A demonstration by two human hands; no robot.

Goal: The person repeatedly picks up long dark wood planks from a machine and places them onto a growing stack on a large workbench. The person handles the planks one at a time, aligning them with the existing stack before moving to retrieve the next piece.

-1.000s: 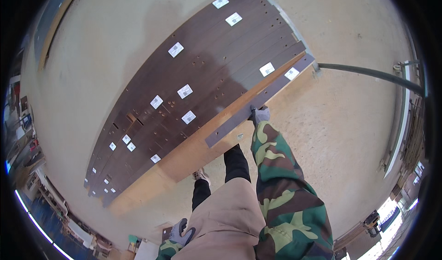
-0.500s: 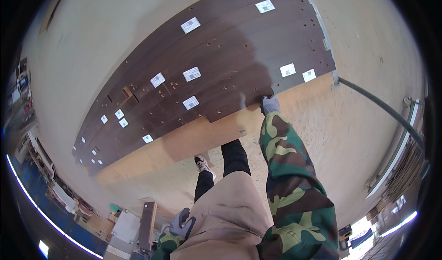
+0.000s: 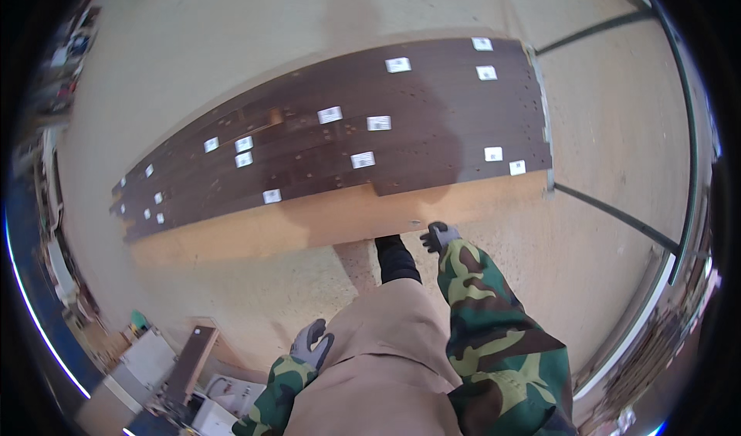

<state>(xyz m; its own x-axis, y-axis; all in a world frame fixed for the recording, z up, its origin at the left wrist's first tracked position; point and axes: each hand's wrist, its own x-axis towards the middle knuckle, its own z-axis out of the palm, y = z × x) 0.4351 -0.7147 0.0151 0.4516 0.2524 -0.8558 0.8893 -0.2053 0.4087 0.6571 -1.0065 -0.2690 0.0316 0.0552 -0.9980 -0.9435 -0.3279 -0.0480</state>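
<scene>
Dark brown wooden panels [image 3: 432, 127] lie side by side in a long, tapering stack, dotted with small drilled holes and white labels [image 3: 378, 123]. Under them a light orange-brown board [image 3: 332, 213] shows along the near side. My right hand [image 3: 440, 237], in a grey glove with dark fingers, hovers by the board's near edge, apart from the panels; its fingers are loosely apart and hold nothing. Beside my hip, my left hand [image 3: 312, 345], gloved too, has its fingers spread and is free of any object.
A dark frame with rails [image 3: 617, 216] stands right of the stack. At lower left are a brown plank [image 3: 191, 363] and white boxes [image 3: 148, 359]. Piled strips [image 3: 648, 359] lie at the right edge. Pale floor [image 3: 193, 42] surrounds the stack.
My right hand has come away from the panels' near edge and drawn back toward me, its fingers loosening. My left hand has risen slightly. The view has shifted, showing more of the right-hand frame.
</scene>
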